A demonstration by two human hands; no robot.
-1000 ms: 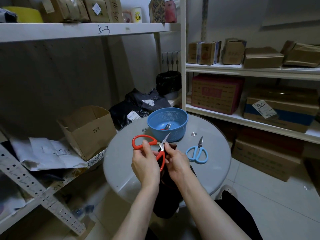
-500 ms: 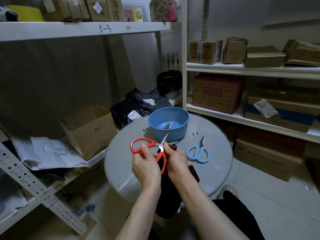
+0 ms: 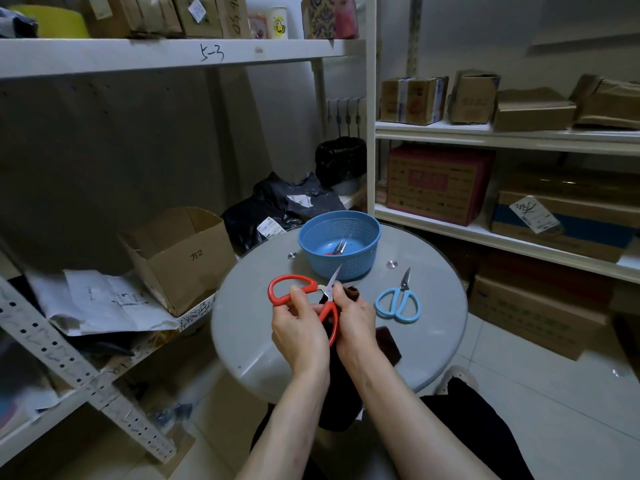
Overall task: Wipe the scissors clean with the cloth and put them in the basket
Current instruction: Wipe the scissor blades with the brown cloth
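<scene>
More dark cloth (image 3: 389, 342) showing beside right wrist than a second ago, left hand (image 3: 299, 337) gripping red scissors (image 3: 292, 280) by handle, right hand (image 3: 356, 320) pinching cloth around blade

open cardboard box (image 3: 180, 258), round table (image 3: 440, 344), shelves (image 3: 138, 57)

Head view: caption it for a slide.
Left hand grips red scissors; right hand holds dark cloth against the blade.
</scene>
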